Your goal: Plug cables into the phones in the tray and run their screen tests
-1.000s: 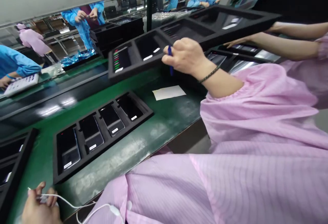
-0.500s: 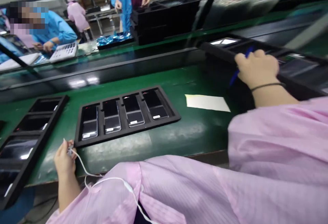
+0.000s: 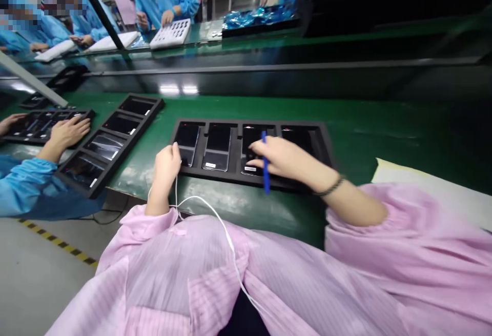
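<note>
A black foam tray [image 3: 237, 176] lies before me with smartphones in its slots; white labels show on some of them. My left hand [image 3: 166, 168] is closed at the tray's left end beside the first smartphone [image 3: 188, 141]; its fingers hide whatever they grip. A white cord [image 3: 207, 203] runs from near this hand down my pink smock. My right hand [image 3: 282, 159] holds a blue pen [image 3: 265, 166], with thumb and forefinger stretched over the third smartphone [image 3: 249, 133]. That hand partly covers the fourth smartphone [image 3: 295, 136]. The second smartphone [image 3: 217, 143] lies in its slot.
Another filled tray [image 3: 128, 143] lies slanted to the left. Beyond it a co-worker's hand [image 3: 69, 131] rests on a further tray [image 3: 28, 138]. White paper [image 3: 423, 182] lies at right. A raised ledge [image 3: 246, 77] runs behind, with people in blue working past it.
My view has swung left. My right hand with the blue pen has come from the dark trays at right to over the middle tray. My left hand has moved up against the tray's left end.
</note>
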### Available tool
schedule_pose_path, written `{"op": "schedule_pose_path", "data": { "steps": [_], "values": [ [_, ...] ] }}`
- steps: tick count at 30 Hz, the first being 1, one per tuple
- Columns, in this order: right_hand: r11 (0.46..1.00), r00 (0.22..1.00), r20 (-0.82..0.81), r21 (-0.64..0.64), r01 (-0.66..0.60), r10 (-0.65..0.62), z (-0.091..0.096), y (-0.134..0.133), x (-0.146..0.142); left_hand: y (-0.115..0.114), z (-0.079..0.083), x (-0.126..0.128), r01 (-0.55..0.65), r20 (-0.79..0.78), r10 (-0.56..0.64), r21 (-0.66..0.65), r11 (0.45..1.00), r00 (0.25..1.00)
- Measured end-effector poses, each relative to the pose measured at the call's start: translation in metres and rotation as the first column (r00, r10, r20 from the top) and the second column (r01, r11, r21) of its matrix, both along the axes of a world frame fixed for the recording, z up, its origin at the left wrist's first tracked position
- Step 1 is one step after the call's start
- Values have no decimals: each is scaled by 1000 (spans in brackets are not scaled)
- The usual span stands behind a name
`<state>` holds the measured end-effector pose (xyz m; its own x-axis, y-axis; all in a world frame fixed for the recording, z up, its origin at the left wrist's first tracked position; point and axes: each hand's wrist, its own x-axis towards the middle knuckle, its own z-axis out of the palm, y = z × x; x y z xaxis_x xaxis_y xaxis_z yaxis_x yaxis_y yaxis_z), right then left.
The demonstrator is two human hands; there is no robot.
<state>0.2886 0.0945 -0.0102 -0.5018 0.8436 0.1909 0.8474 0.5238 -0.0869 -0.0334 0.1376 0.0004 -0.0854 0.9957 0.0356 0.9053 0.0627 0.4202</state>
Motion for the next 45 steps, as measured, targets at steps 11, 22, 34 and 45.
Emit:
{"op": "schedule_pose_path", "data": {
  "steps": [11, 22, 34, 45],
  "values": [
    [961, 955, -145, -63, -269, 258, -26, 43, -93, 11, 3, 9, 18, -60, -24, -94, 995, 998],
    [949, 927, -238, -57, -311, 289, -28, 49, -120, 8, 5, 39, 70, -253, -108, -156, 985, 961],
    [946, 900, -335, -64, -317, 279, -33, 48, -114, 25, 8, 54, 92, -365, -165, -209, 974, 916],
    [953, 865, -429, -34, -302, 259, -22, 56, -120, 27, 34, 32, 45, -273, -101, -204, 978, 957]
  ]
}}
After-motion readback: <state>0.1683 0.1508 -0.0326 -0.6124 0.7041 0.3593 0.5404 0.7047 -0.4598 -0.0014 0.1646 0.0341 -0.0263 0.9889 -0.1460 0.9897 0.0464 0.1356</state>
